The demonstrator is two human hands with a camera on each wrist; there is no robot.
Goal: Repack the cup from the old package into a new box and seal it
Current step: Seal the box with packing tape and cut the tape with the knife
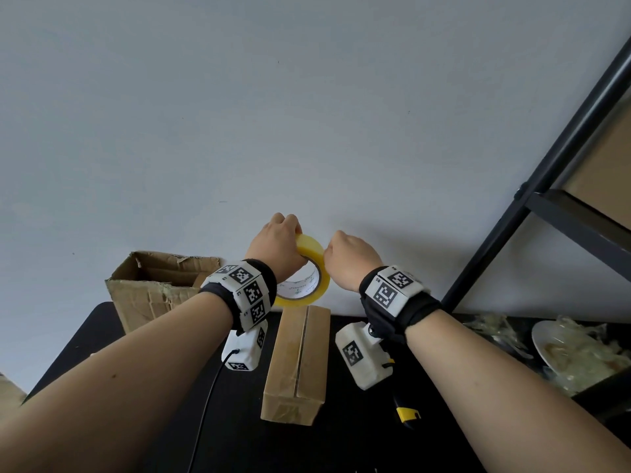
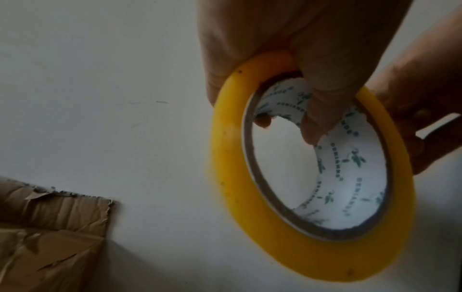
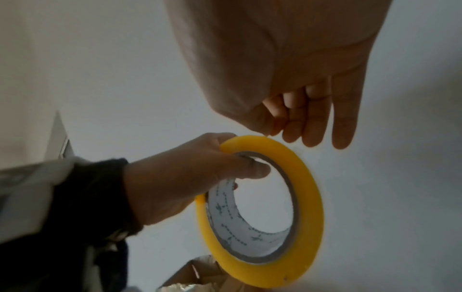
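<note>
While the black table (image 1: 341, 445) bears a torn open carton (image 1: 150, 288) at its far left, the closed new box (image 1: 297, 367) lies at its middle, flaps together along a centre seam. Above its far end, the left hand (image 1: 278, 247) grips the yellow tape roll (image 1: 309, 271), fingers hooked through the core. The right hand (image 1: 348, 259) pinches at the roll's outer edge. No view shows the cup.

We count two cardboard boxes: one closed box (image 1: 296, 363) and one torn open box (image 1: 153, 285). We also count one tape roll (image 1: 307, 268), one plate (image 1: 560, 346) and two hands.
</note>
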